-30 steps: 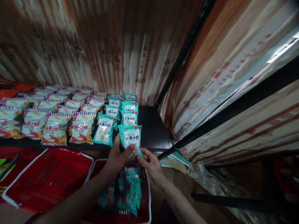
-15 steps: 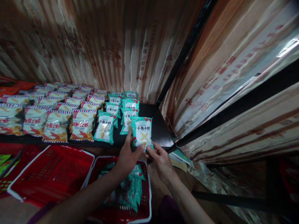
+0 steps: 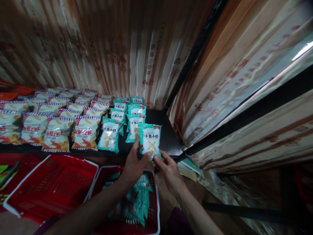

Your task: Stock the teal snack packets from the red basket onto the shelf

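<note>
Both hands hold one teal-and-white snack bag upright by its lower part, at the front edge of the black shelf. My left hand grips its lower left side, thumb on the front. My right hand pinches the lower right corner; some of its fingers are hidden behind the bag. Just behind and left of it stands a matching snack bag at the front of a short row. Another row of the same kind ends at a front bag farther left.
White-and-orange snack bags fill the shelf's left part in several rows. Below stand a red basket holding teal bags and another red basket to its left. A black post and striped curtains bound the shelf.
The view has shifted very slightly. Both hands keep the same hold on the snack bag, which stays almost in the same place.
</note>
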`<act>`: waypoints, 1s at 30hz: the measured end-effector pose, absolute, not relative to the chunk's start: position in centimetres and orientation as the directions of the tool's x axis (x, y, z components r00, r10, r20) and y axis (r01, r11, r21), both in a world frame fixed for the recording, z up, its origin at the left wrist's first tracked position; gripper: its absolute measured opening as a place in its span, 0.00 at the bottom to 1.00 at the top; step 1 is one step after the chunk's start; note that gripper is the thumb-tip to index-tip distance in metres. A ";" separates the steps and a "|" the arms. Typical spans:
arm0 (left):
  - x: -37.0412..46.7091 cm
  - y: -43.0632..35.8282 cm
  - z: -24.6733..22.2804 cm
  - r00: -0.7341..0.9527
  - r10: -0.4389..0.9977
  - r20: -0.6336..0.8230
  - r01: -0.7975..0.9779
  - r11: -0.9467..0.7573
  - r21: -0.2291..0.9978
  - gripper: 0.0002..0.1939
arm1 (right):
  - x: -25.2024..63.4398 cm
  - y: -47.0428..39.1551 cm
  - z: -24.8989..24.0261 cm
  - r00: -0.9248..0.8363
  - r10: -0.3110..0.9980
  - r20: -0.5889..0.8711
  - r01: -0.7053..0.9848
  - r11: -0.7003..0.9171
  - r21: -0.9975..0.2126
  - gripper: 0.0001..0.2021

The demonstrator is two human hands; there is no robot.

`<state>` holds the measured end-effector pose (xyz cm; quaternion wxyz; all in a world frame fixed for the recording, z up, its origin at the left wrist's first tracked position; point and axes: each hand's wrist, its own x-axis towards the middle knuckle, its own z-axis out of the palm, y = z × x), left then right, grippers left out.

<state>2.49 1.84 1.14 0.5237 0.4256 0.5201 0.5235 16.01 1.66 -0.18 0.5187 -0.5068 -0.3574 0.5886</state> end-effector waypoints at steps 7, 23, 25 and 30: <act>2.5 2.2 0.8 -0.088 0.990 -0.114 -0.091 0.106 0.990 0.30 | 15.8 1.8 -0.5 0.080 0.981 -0.177 -0.297 -0.146 -0.944 0.23; 5.1 2.2 -0.9 -0.103 0.990 -0.100 -0.081 0.091 0.992 0.28 | 17.0 1.8 -0.4 0.190 0.958 -0.217 -0.242 -0.168 -0.956 0.23; 5.1 2.4 -1.2 -0.110 0.990 -0.083 -0.073 0.075 0.995 0.29 | 16.9 2.0 -0.3 0.194 0.958 -0.210 -0.231 -0.164 -0.959 0.22; 4.1 2.5 -1.5 -0.066 0.996 -0.063 -0.053 0.059 0.997 0.28 | 16.6 2.3 -0.4 0.196 0.966 -0.170 -0.192 -0.133 -0.972 0.23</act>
